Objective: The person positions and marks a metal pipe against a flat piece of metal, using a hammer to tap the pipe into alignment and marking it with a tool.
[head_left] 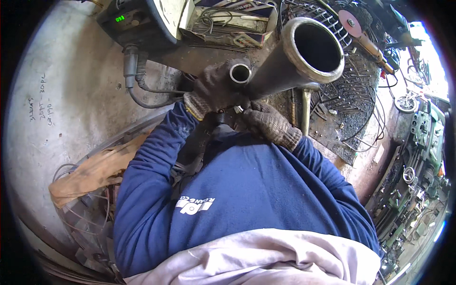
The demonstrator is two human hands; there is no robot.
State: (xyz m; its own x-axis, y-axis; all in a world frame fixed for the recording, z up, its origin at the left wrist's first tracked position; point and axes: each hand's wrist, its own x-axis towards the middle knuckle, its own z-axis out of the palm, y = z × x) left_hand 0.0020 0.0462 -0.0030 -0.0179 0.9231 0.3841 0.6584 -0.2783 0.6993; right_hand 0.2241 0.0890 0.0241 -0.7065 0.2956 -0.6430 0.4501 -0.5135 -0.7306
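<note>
A wide, rusty steel pipe (270, 71) stands on the cluttered worktop in front of me, its open end facing up. Just left of it is a short, narrow pipe (240, 66) with a bright cut rim. My left hand (216, 85), in a dark knitted glove, is wrapped round this narrow pipe from the left. Below the wide pipe, my gloved right hand (270, 122) is closed, its fingertips by a small shiny metal piece (239, 109). What those fingers hold is hidden. To the right lies a hammer (306, 109) with a pale handle.
A welding machine (137, 23) with a lit green display stands at the far left. Next to it is a torn box (266, 35) of welding rods. An angle grinder (370, 47) with a pink disc lies far right. A green lathe (422, 137) stands beyond.
</note>
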